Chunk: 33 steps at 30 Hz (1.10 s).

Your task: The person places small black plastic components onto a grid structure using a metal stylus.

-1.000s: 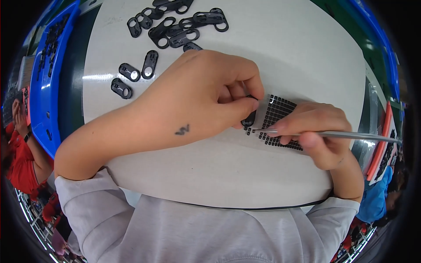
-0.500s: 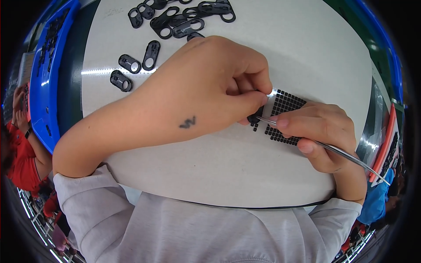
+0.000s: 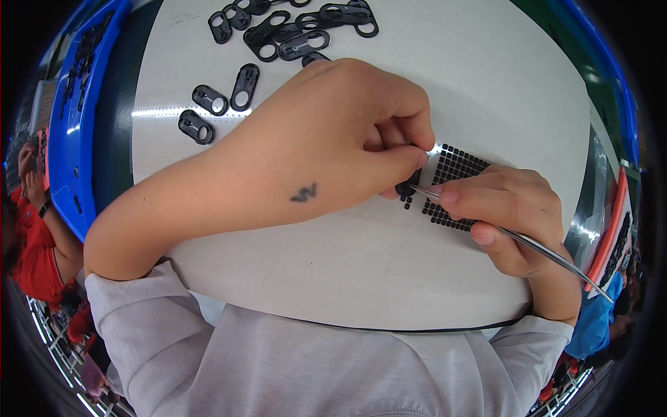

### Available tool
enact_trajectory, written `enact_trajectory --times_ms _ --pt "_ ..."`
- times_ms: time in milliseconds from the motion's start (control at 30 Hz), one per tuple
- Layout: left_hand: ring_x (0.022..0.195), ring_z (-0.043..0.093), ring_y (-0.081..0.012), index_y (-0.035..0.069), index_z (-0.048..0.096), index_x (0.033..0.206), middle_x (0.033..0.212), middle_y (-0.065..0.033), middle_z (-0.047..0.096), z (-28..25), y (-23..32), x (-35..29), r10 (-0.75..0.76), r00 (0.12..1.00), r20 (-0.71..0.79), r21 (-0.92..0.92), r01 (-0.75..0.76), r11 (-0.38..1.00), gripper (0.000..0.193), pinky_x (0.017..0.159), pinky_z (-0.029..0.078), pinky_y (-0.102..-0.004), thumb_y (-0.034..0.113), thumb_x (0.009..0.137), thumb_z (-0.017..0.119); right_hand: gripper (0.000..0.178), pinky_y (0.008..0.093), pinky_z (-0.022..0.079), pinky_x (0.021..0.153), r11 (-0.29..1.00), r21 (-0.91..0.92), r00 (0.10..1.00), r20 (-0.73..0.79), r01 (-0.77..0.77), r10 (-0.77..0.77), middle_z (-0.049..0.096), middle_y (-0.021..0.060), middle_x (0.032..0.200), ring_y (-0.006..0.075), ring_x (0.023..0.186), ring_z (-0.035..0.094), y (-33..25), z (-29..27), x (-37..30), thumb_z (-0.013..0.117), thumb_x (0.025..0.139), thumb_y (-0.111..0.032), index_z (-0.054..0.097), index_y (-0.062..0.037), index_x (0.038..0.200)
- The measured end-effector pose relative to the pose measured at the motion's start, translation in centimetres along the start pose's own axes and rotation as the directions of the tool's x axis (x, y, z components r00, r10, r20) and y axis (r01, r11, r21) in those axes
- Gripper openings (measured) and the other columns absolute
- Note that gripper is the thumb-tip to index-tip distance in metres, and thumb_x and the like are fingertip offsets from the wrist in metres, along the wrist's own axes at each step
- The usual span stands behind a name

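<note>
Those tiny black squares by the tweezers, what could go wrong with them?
The tweezers in the right hand have a fine tip at the sheet of tiny black squares; a slip might flick some loose. The left hand pinches a small black part that could drop. The oval black pieces lie loose near the forearm.

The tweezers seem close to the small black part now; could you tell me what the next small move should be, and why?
Probably ease the tweezers tip onto the small black part pinched in the left hand. The tip, held by the right hand, sits right beside it, above the sheet of tiny black squares.
</note>
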<state>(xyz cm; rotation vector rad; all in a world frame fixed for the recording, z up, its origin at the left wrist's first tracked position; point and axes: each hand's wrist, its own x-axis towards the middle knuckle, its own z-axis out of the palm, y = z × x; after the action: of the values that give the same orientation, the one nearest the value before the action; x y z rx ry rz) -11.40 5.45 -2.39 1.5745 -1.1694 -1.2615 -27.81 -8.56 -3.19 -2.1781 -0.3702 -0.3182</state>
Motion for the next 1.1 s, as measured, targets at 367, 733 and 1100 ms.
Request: enact_trajectory --times_ms 367,733,1100 --pt "0.066 0.059 -0.0092 -0.006 0.054 0.083 0.075 -0.0085 0.058 0.02 0.13 0.06 -0.029 1.000 0.011 -0.028 0.029 0.999 0.008 0.058 0.049 -0.0188 0.002 0.081 0.056 0.019 0.0277 0.049 0.053 1.000 -0.010 1.000 0.005 0.013 -0.013 0.063 0.0160 0.081 0.0204 0.061 0.062 0.00 -0.14 -0.10 0.049 0.085 -0.015 0.058 0.0012 0.089" --pt "0.064 0.059 -0.0095 -0.006 0.054 0.082 0.074 -0.0081 0.058 -0.05 0.04 0.15 -0.043 0.999 0.009 -0.053 0.043 0.998 0.008 0.058 0.049 -0.0186 0.002 0.081 0.057 0.019 0.0291 0.049 0.053 0.999 -0.043 1.000 0.009 0.026 -0.025 0.063 0.0144 0.079 0.0220 0.065 0.063 0.05 -0.06 -0.04 0.050 0.085 -0.016 0.057 0.0008 0.088" --pt "0.063 0.059 -0.0090 -0.004 0.055 0.086 0.072 -0.0063 0.059 -0.08 0.36 0.01 -0.068 0.998 0.002 -0.022 0.068 0.997 0.010 0.055 0.047 -0.0170 0.005 0.082 0.057 0.017 0.0293 0.049 0.051 0.994 -0.094 0.998 0.001 0.061 -0.061 0.064 0.0124 0.078 0.0215 0.065 0.063 -0.07 0.12 -0.12 0.051 0.085 -0.017 0.057 -0.0011 0.089"
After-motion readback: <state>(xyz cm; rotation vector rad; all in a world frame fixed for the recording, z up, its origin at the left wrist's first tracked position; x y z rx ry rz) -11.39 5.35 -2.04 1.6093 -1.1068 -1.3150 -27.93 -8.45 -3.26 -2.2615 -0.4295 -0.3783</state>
